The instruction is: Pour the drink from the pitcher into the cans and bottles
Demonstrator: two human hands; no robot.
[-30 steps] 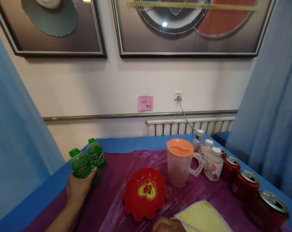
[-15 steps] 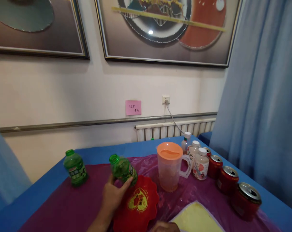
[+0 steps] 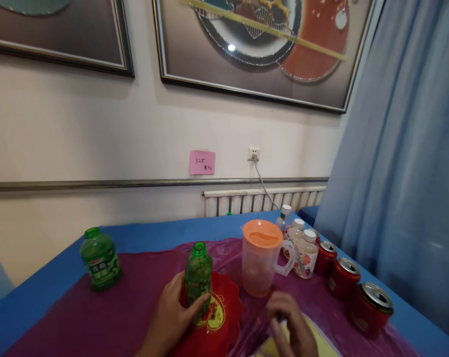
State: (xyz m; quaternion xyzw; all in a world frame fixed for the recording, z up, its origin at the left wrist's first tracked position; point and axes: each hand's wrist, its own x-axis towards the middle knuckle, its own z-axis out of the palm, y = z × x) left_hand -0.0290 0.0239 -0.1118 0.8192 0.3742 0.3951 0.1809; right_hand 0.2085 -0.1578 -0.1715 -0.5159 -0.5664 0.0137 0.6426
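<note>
A capless green plastic bottle (image 3: 199, 267) stands nearly upright in the grasp of my left hand (image 3: 174, 310), fingers and thumb wrapped around its body. Beneath and behind it is a red scalloped plate (image 3: 230, 317) with a yellow printed motif. My right hand (image 3: 293, 325) hovers over a folded yellow cloth (image 3: 321, 342), its bent fingers apart and holding nothing I can see. Just beyond that hand stands a clear pitcher (image 3: 257, 270) with an orange lid. Another capless green bottle (image 3: 100, 260) is on the left of the table.
Red cans (image 3: 371, 307) line the right side, beside white-capped bottles (image 3: 306, 255) behind the pitcher handle. A purple plastic sheet (image 3: 135, 297) covers part of the blue tablecloth (image 3: 146, 235). A radiator (image 3: 243, 201) and a blue curtain (image 3: 388, 173) border the table.
My left hand has turned the green bottle from tilted to nearly upright and shifted it right. My right hand has risen into view over the yellow cloth. The camera view has shifted slightly.
</note>
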